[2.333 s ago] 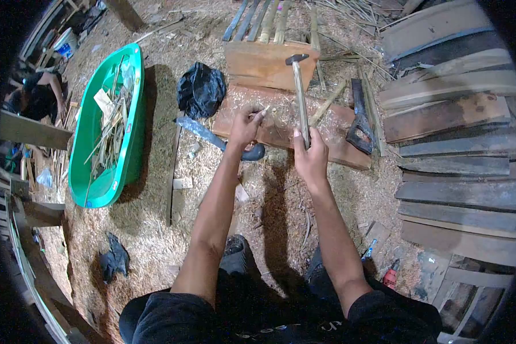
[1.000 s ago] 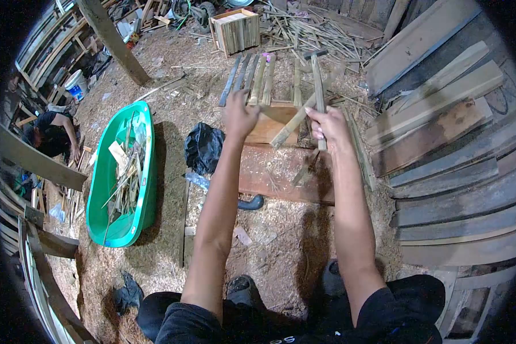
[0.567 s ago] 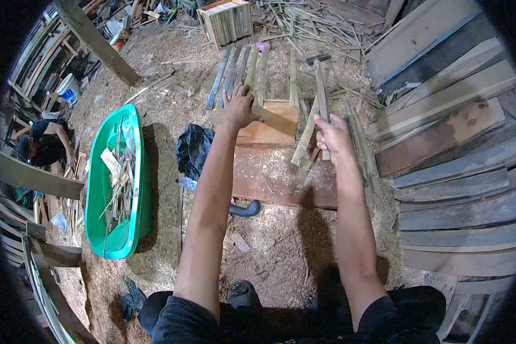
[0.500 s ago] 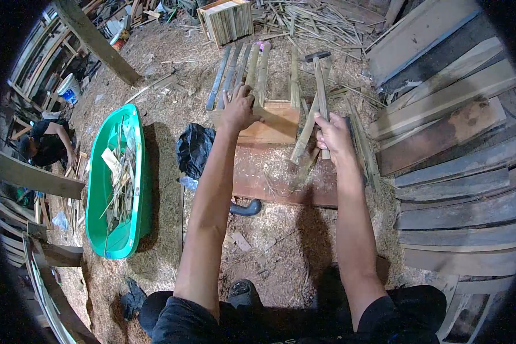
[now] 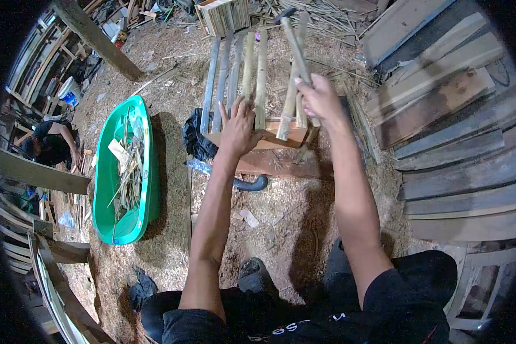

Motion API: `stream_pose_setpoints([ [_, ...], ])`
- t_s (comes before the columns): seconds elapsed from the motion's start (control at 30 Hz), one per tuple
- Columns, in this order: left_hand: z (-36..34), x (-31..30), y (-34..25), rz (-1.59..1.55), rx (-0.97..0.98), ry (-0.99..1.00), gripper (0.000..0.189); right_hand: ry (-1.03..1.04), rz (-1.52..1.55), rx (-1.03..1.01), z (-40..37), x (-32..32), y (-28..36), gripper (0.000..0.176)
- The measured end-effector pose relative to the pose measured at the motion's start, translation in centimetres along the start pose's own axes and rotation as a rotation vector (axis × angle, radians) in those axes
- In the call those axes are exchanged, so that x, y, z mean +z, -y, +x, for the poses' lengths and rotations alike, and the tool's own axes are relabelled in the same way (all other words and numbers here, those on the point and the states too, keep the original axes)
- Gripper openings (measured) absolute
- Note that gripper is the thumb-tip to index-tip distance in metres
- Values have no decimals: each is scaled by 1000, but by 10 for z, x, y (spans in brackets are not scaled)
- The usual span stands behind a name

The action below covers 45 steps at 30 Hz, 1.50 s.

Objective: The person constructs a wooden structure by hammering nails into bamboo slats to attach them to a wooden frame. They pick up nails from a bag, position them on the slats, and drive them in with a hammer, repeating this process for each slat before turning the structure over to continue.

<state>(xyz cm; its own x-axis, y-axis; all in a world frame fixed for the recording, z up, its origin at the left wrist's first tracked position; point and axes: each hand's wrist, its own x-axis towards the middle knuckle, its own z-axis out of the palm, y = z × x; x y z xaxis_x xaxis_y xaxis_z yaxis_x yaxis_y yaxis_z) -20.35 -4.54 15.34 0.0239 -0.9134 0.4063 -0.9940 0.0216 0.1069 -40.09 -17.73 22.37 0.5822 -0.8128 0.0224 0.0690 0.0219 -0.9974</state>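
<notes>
Several narrow wooden slats (image 5: 262,74) lie side by side, their near ends on an orange-brown wooden board (image 5: 272,143). My left hand (image 5: 239,127) rests on the slats' near ends and the board's edge, fingers spread, index finger stretched out. In my right hand (image 5: 321,103) is a hammer (image 5: 297,50), gripped by its wooden handle with the dark head pointing up and away. One slat (image 5: 289,109) runs slightly askew beside the hammer, its near end over the board's edge. Beneath lies a reddish plank (image 5: 309,164) strewn with shavings.
A green tub (image 5: 144,221) of wood scraps stands at left, with a black plastic bag (image 5: 196,137) nearer the board. A dark curved handle (image 5: 251,183) lies before the plank. Planks (image 5: 458,166) line the right side. Another person (image 5: 51,140) crouches far left.
My right hand has moved up and left with the hammer. The askew slat has shifted left onto the board's edge. My left hand is slightly lower in view.
</notes>
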Motion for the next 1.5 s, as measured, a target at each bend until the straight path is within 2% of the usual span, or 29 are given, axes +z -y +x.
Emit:
stream_pose_setpoints([
  [0.1,-29,-2,-6,-96,-130,8,58,-80,-370,-58,11,15,-29,23],
  [0.23,-43,-7,-9,-135,-100,-55,57,-58,-472,-25,11,29,-52,25],
  [0.27,-46,-2,-6,-99,-98,-61,67,-34,-463,11,14,29,-50,26],
  [0.37,-50,-8,-8,-127,-84,-60,66,-20,-618,-94,28,29,-48,32],
  [0.5,-53,-16,-7,-196,-104,8,66,-24,-734,-141,36,36,-43,30],
  [0.6,-56,-15,-12,-224,-125,-12,67,105,-669,58,39,38,-39,24],
  [0.7,-61,-15,-16,-238,-152,-36,68,121,-630,57,39,38,-40,18],
  [0.9,-59,-11,-17,-288,-206,-53,67,97,-542,-5,35,36,-45,20],
  [1.0,-57,-10,-17,-299,-220,-79,64,175,-623,48,43,31,-47,30],
  [1.1,-56,-8,-18,-306,-223,-137,60,138,-690,-50,51,27,-57,37],
  [1.2,-55,-4,-18,-284,-230,-156,61,150,-674,-33,50,28,-54,41],
  [1.37,-56,-2,-17,-268,-191,-204,58,187,-646,-33,57,24,-63,38],
  [1.4,-56,-2,-17,-342,-214,-213,55,191,-655,-46,57,25,-62,37],
  [1.5,-54,-4,-15,-479,-233,-259,51,74,-586,-124,50,29,-65,29],
])
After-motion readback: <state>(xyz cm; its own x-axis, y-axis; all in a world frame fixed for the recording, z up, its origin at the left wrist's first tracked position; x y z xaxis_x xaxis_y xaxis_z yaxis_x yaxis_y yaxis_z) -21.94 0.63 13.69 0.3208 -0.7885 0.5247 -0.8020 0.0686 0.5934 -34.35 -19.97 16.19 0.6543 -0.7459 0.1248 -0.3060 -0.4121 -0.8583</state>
